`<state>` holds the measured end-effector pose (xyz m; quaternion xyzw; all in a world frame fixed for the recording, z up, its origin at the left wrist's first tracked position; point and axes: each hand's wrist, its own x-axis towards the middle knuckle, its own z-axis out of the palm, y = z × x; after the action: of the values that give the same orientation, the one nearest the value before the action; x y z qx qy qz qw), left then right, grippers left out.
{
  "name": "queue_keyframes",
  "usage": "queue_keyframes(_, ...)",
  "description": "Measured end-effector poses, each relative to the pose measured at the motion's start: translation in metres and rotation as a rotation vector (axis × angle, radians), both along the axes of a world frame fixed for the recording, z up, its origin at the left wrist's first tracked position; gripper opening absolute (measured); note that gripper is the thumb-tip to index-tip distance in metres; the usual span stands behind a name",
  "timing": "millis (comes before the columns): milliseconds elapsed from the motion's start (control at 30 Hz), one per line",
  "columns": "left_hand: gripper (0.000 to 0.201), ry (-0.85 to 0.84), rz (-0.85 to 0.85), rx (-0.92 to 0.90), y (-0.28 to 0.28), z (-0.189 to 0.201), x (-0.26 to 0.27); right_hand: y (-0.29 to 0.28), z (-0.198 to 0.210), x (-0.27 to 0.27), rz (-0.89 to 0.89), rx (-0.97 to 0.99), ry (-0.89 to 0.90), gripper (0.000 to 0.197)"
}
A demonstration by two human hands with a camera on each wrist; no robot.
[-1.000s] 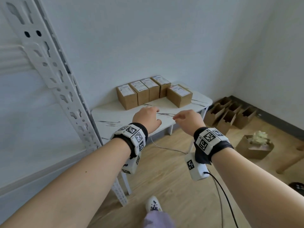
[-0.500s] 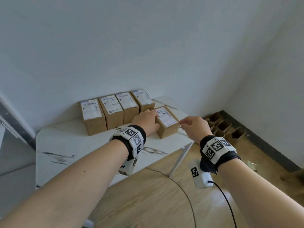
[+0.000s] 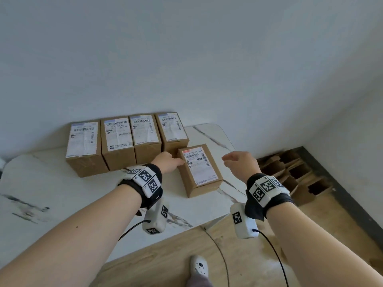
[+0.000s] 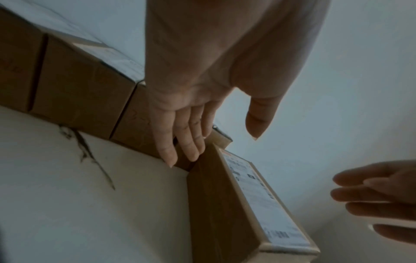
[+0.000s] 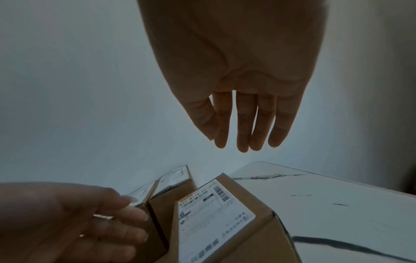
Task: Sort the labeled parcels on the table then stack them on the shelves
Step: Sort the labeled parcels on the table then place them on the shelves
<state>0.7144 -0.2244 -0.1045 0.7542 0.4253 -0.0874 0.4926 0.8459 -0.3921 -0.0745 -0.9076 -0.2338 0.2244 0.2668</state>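
Scene: A person stands at a white marbled desk set against a pale wall, with five brown labeled parcels on it.
Target parcel: The single parcel lies apart from the others, in front of the row's right end, label facing up.
Row of parcels: Four parcels stand side by side along the wall, at about 11 o'clock from the single one.
Long axis: The single parcel runs roughly 11 to 5 o'clock, its near end toward the desk's front edge.
Left hand: The left hand is at the parcel's far left corner, about 10 o'clock from its middle, fingers straight and together, thumb spread, holding nothing.
Right hand: The right hand hovers off the parcel's right side, about 3 o'clock, fingers straight and loosely together, holding nothing, clearly apart from the box.
Nearer hand: The left is nearer; the right has a gap to cross.
Likely move: The two hands look set to close on the parcel's long sides, a judgement only.
Left wrist view: It shows the left fingers reaching into the narrow gap between the row and the single parcel; whether they touch cardboard I cannot tell.
Right wrist view: It shows open air under the right fingers, and the label's print.
Head view: It alone shows the whole layout, plus empty cartons on the floor at right.
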Motion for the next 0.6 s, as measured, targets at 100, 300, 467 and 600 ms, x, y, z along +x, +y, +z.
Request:
queue_keyframes(100,0.057,0.060,0.085,-0.087,0.001,-0.013,0.021,0.014,-0.017,0.039,0.065,-0.061,0.093,0.027)
queue_keyframes(300,0.071,0.064,0.360,-0.265,-0.003,-0.029,0.055,0.042,-0.050,0.085,0.163,-0.056,0.238,0.036)
queue_keyframes(467,0.071,0.096,0.507,-0.325,-0.009,-0.042,0.066,0.057,-0.082,0.097,0.164,0.017,0.507,0.055)
queue_keyframes(600,0.051,0.081,0.570,-0.347,-0.010,-0.047,0.074,0.064,-0.103,0.102,0.104,0.078,0.711,0.051)
